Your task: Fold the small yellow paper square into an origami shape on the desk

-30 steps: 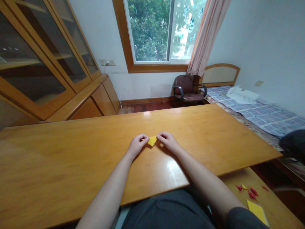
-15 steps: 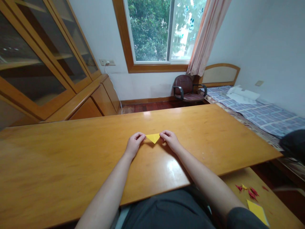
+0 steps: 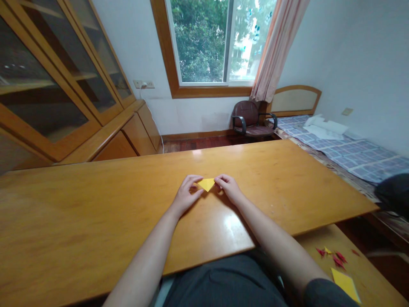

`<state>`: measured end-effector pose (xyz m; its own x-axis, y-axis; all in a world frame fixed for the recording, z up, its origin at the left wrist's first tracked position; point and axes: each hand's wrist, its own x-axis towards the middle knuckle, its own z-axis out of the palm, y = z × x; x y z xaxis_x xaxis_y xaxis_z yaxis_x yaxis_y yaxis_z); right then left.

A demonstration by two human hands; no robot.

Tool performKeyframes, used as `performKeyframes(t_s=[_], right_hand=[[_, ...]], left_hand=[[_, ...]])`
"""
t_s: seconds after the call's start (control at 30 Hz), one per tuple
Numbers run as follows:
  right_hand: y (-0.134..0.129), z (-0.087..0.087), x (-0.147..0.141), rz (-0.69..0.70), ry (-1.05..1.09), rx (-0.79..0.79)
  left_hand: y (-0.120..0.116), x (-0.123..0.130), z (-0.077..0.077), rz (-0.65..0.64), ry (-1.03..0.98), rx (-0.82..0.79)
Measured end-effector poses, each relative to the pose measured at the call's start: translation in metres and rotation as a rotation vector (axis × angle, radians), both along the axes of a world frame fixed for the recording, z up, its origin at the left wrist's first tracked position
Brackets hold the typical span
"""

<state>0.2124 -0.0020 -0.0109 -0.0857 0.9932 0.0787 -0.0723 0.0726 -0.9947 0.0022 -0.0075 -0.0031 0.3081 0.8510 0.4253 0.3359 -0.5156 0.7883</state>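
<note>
A small yellow folded paper triangle (image 3: pixel 207 184) is held just over the wooden table (image 3: pixel 111 221), its point toward me. My right hand (image 3: pixel 227 186) pinches its right corner between thumb and fingertips. At the left corner, my left hand (image 3: pixel 188 194) has its thumb and fingers apart, with the fingertips at the paper's upper edge and the thumb below it. Whether the left fingertips press on the paper, I cannot tell.
On a lower surface at the right lie several red folded paper pieces (image 3: pixel 339 258), a small yellow one (image 3: pixel 327 250) and a stack of yellow paper (image 3: pixel 345 285). Beyond the table stand a maroon armchair (image 3: pixel 247 117), a bed (image 3: pixel 338 149) and a glass-fronted cabinet (image 3: pixel 92 111).
My left hand has let its pinch on the left corner open and moved slightly right, its thumb now spread from the fingers. My right hand and the paper have hardly moved.
</note>
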Motion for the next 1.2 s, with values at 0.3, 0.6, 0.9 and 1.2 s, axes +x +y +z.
performKeyframes(t_s=[0.3, 0.6, 0.9, 1.2], right_hand=[[-0.0027, 0.0014, -0.0016, 0.050, -0.015, -0.005], [-0.0017, -0.0031, -0.0024, 0.119, -0.177, 0.108], [-0.0085, 0.0050, -0.0084, 0.270, -0.331, 0.174], [-0.0055, -0.0015, -0.0082, 0.209, -0.459, 0.187]], left_hand=[[0.0013, 0.0002, 0.0010, -0.032, 0.095, 0.033], [0.0032, 0.0003, 0.0006, 0.028, 0.167, 0.012], [0.0044, 0.0028, -0.0051, 0.132, 0.244, 0.083], [0.0049, 0.0018, -0.0037, 0.154, 0.140, -0.045]])
